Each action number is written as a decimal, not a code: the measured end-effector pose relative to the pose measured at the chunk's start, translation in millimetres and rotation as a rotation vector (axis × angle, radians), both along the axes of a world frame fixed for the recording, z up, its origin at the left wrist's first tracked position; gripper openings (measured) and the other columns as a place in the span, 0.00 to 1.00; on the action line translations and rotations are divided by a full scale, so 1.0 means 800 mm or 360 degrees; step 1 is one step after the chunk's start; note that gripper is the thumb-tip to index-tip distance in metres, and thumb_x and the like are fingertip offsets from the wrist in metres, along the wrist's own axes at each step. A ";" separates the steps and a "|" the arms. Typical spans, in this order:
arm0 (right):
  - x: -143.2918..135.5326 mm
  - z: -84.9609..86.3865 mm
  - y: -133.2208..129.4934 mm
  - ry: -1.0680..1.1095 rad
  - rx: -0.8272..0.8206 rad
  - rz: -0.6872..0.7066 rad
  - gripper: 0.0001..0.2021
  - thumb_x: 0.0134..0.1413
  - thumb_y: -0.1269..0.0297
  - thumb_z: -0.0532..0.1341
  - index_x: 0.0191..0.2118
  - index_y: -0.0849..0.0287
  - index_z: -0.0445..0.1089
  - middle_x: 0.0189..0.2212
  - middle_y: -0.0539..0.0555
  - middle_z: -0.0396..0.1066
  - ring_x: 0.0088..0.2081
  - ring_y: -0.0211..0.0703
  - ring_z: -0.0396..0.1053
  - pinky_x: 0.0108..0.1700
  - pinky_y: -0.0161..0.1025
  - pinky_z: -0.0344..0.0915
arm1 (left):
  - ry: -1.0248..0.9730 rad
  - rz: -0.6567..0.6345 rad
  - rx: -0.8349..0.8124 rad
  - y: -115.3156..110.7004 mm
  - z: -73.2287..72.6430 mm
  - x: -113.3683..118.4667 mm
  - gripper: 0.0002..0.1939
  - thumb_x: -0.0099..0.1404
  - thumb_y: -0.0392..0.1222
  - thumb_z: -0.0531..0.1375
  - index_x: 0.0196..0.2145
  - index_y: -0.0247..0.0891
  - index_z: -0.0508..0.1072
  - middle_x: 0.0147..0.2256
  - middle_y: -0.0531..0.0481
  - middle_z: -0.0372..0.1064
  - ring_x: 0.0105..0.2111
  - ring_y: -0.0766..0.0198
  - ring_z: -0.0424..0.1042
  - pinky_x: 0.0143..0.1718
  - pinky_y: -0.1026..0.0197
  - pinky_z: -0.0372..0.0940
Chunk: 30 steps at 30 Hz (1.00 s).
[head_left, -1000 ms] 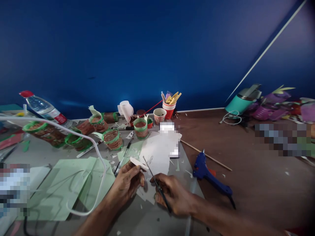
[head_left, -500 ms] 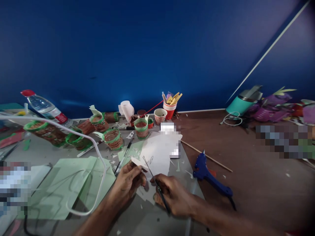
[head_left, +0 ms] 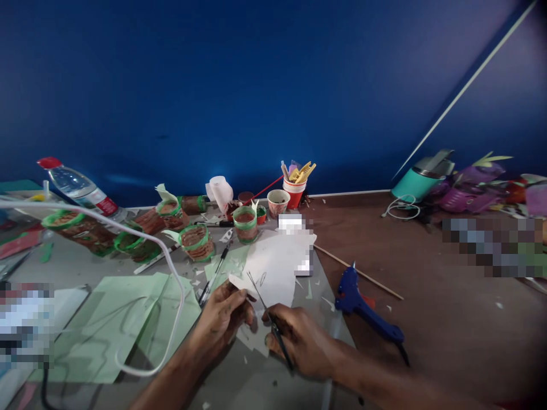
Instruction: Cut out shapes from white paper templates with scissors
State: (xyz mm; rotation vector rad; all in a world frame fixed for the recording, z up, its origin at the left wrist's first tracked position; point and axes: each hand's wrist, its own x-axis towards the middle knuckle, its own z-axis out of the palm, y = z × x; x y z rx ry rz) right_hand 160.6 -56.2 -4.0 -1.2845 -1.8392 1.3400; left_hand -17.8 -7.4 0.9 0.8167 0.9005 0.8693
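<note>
Between thumb and fingers, my left hand (head_left: pixel 226 319) pinches a small piece of white paper (head_left: pixel 240 284). My right hand (head_left: pixel 299 341) is closed around dark-handled scissors (head_left: pixel 273 324), whose thin blades point up and to the left, close beside the paper piece. Whether the blades touch it I cannot tell. Under and beyond both hands lies a larger white sheet (head_left: pixel 273 262) with a small outline drawn on it. Left of the sheet rests a black pen (head_left: pixel 216 270), on light green paper.
A blue glue gun (head_left: pixel 367 313) and a wooden stick (head_left: pixel 376 281) lie at right. Green-rimmed brown cups (head_left: pixel 196 242) stand behind my left hand, near a water bottle (head_left: pixel 81 188). A white cable (head_left: pixel 173 273) loops at left over green sheets (head_left: pixel 98 324).
The white piece in my left hand has tilted slightly. Both hands keep nearly the same place and the same hold.
</note>
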 end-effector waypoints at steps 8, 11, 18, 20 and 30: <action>-0.001 0.003 -0.002 0.0030 0.0034 0.0042 0.03 0.51 0.69 0.56 0.33 0.60 0.62 0.20 0.44 0.55 0.21 0.31 0.51 0.20 0.28 0.47 | -0.0004 -0.0023 0.0056 0.001 -0.001 -0.001 0.09 0.57 0.43 0.60 0.27 0.35 0.66 0.15 0.54 0.66 0.15 0.68 0.65 0.20 0.66 0.60; -0.001 0.009 -0.002 0.0056 0.0008 0.0055 0.03 0.52 0.68 0.56 0.34 0.61 0.62 0.19 0.43 0.53 0.21 0.31 0.49 0.20 0.28 0.47 | 0.0021 -0.0040 0.0044 0.001 0.003 -0.001 0.09 0.57 0.44 0.60 0.27 0.35 0.66 0.15 0.53 0.66 0.15 0.67 0.66 0.20 0.66 0.60; -0.001 0.009 -0.002 0.0005 0.0046 0.0058 0.02 0.51 0.70 0.55 0.32 0.61 0.62 0.19 0.43 0.52 0.22 0.30 0.48 0.21 0.28 0.47 | 0.0032 -0.0020 0.0138 0.004 0.004 -0.003 0.09 0.55 0.42 0.61 0.27 0.35 0.65 0.19 0.54 0.66 0.16 0.68 0.66 0.19 0.65 0.62; -0.001 0.008 -0.002 0.0009 0.0044 0.0070 0.02 0.51 0.69 0.56 0.32 0.61 0.62 0.19 0.43 0.52 0.22 0.31 0.48 0.21 0.28 0.47 | 0.0030 0.0003 0.0173 0.006 0.002 -0.003 0.10 0.54 0.43 0.63 0.27 0.36 0.66 0.21 0.55 0.65 0.16 0.69 0.65 0.19 0.65 0.62; -0.002 -0.002 -0.003 0.0030 -0.0043 0.0082 0.06 0.53 0.65 0.56 0.36 0.62 0.63 0.19 0.44 0.55 0.21 0.31 0.51 0.20 0.28 0.48 | 0.0230 0.0097 0.0206 0.008 0.010 -0.001 0.14 0.52 0.46 0.64 0.25 0.35 0.63 0.16 0.57 0.61 0.15 0.71 0.62 0.17 0.68 0.58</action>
